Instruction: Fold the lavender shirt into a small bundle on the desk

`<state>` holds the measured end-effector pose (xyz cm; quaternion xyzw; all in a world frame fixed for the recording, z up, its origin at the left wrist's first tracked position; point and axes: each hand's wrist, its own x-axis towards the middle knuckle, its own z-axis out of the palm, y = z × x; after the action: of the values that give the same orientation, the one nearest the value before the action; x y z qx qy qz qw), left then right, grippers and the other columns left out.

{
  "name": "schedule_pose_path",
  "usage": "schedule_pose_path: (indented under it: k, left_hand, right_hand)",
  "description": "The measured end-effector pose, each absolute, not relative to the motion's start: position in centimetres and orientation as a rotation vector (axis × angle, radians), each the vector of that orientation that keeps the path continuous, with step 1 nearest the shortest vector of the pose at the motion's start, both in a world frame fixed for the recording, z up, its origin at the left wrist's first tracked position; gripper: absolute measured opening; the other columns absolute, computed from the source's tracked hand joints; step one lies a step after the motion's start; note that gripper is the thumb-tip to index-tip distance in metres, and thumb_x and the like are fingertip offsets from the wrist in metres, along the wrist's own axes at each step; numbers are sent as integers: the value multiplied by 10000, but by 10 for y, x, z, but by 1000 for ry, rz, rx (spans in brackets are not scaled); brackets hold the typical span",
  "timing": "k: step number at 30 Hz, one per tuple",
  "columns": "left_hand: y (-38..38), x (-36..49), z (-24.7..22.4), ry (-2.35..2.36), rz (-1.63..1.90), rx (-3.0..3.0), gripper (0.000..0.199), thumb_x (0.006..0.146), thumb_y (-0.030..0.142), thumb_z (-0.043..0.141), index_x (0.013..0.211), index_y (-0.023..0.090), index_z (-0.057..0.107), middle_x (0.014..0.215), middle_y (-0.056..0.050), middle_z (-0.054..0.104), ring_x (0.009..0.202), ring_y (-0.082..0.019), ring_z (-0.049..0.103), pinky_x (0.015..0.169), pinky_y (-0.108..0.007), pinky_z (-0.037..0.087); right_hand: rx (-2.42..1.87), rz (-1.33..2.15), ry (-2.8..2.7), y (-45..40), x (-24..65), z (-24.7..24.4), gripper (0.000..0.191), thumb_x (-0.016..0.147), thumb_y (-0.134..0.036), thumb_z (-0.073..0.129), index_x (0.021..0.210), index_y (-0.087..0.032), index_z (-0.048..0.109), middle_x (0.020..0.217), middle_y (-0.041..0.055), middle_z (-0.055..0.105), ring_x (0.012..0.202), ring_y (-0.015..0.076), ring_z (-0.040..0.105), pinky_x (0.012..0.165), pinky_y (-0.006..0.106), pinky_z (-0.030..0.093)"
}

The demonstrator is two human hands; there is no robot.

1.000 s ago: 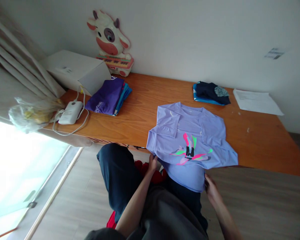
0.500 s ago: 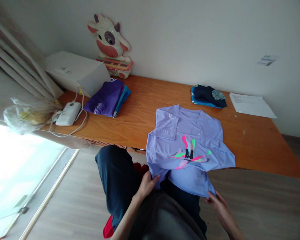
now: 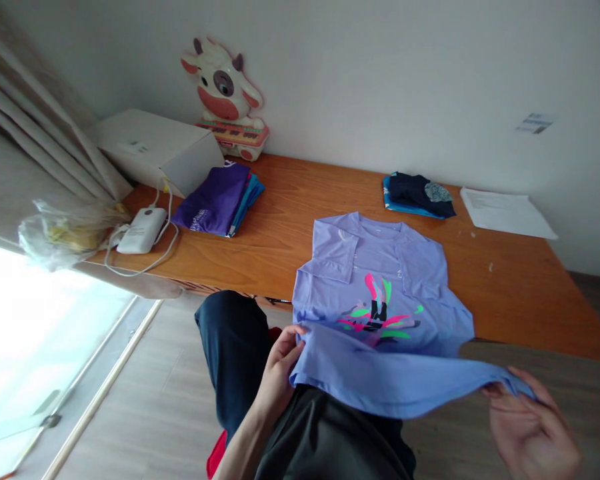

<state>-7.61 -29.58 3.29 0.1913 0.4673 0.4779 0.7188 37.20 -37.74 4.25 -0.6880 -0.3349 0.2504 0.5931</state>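
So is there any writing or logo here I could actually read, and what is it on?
None can be read.
Purple folded shirt: white lettering, too blurred.
Lilac T-shirt: colourful graphic with a dark mark, no clear letters.
Paper sheets: print too small.
Wall label: blurred.
White box: sticker unreadable.

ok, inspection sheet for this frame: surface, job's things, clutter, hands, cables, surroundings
Surface: wooden table, a few white specks at right.
Job's things: lilac T-shirt print up, bottom hem lifted off the table edge.
Clutter: purple folded clothes, dark folded clothes, papers, white box, cow toy, plastic bag.
Hands: left hand and right hand each grip a hem corner.
Cables: white cord looped around the charger.
Surroundings: white wall, curtain, bright window at left.
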Motion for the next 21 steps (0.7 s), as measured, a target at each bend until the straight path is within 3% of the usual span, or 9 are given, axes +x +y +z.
schedule_pose_path:
  k: [2, 4, 8, 10, 12, 15, 18, 21]
  left_hand:
    - [-295, -68, 20, 1087, 1088, 433, 287, 882, 395, 861, 1107, 281, 724, 902, 26, 657, 683, -121, 574, 617, -222, 473]
    - [-292, -63, 14, 1085, 1061, 475, 397, 858, 354, 847, 1233, 278, 743, 888, 18, 664, 702, -135, 597, 640, -240, 516]
    - [-279, -57, 19, 966, 970, 530, 802, 833, 273, 780, 1607, 299, 571, 1084, -42, 750, 832, -194, 704, 745, -350, 655]
    - [-272, -54, 21, 965, 944, 613, 837, 855, 254, 717, 1666, 285, 512, 1128, -63, 775, 883, -221, 743, 797, -396, 679]
    - [-266, -50, 19, 1043, 965, 799, 768, 871, 212, 650, 1633, 263, 568, 1139, -78, 793, 950, -245, 773, 884, -423, 673]
    - [-261, -47, 11, 1222, 1027, 1175, 661, 817, 95, 583, 1430, 271, 758, 1245, -94, 784, 1133, -275, 760, 1014, -423, 625]
    - [-260, -47, 3, 1315, 1005, 1354, 586, 797, 37, 569, 1252, 291, 838, 1178, -75, 778, 1036, -255, 746, 892, -360, 603]
    - [-264, -47, 0, 1335, 992, 1385, 408, 825, 56, 648, 1088, 284, 860, 1041, -56, 756, 883, -233, 716, 751, -316, 549]
  right_hand:
    - [-1534, 682, -725, -373, 376, 32, 429, 886, -476, 680, 1290, -452, 821, 1351, 99, 783, 1298, 457, 733, 1001, 737, 628]
    - [-1607, 695, -735, -366, 382, 22, 502, 818, -444, 789, 1318, -406, 805, 1350, 90, 795, 1294, 447, 740, 1050, 698, 625]
    - [-1966, 575, -954, -345, 398, 17, 573, 775, -599, 857, 1277, -326, 829, 1075, 80, 857, 1115, 419, 802, 1177, 677, 553]
    - [-2017, 546, -1007, -334, 404, 22, 526, 810, -658, 813, 1235, -350, 845, 983, 69, 858, 1028, 419, 814, 1198, 688, 531]
    - [-1983, 513, -1006, -325, 408, 28, 423, 839, -673, 775, 1146, -395, 863, 922, 61, 850, 914, 432, 812, 1127, 702, 574]
    - [-1985, 404, -1011, -319, 418, 32, 280, 845, -683, 742, 919, -440, 860, 825, 55, 819, 832, 467, 787, 1023, 727, 603]
    - [-2100, 195, -1008, -321, 434, 31, 267, 828, -714, 717, 795, -470, 818, 746, 57, 768, 896, 513, 774, 1049, 760, 561]
    - [-2088, 57, -931, -322, 447, 29, 233, 762, -715, 767, 809, -494, 820, 841, 73, 779, 1080, 555, 756, 1073, 789, 526]
